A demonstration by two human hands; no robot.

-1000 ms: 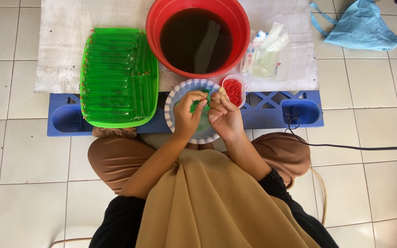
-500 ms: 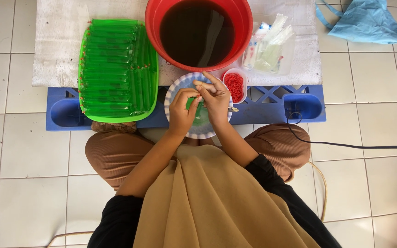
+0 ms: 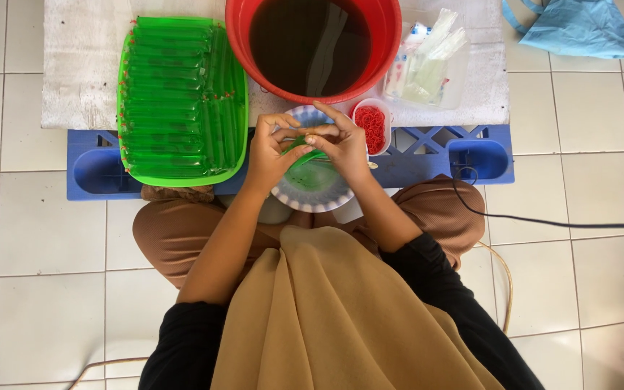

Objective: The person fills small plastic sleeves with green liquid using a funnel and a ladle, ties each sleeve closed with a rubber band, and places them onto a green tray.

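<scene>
Both hands meet over the small patterned bowl [image 3: 312, 189] that sits on the person's lap side of the blue crate [image 3: 427, 155], and between them they pinch the top of a thin green pouch [image 3: 303, 150] whose lower end hangs down into the bowl. The left hand [image 3: 272, 148] is closed around the neck of the pouch from the left, and the right hand [image 3: 341, 144] is closed on it from the right, fingertips touching those of the other hand (whether a red rubber band is already between the fingers is too small to tell). A second ago the right hand was nearer the little tub of red rubber bands [image 3: 372, 124] just beside the bowl; half a second ago it was back over the bowl, and now both hands have drawn tight together at the neck of the pouch, which reads as the tying step being under way rather than the filling. To the left, on the white cloth [image 3: 81, 79], the green tray [image 3: 182, 101] holds rows of filled green pouches with red ties at their ends. Behind the bowl stands the red bucket [image 3: 388, 43] of dark liquid, and to its right lies a clear container of empty plastic sleeves [image 3: 427, 61].
</scene>
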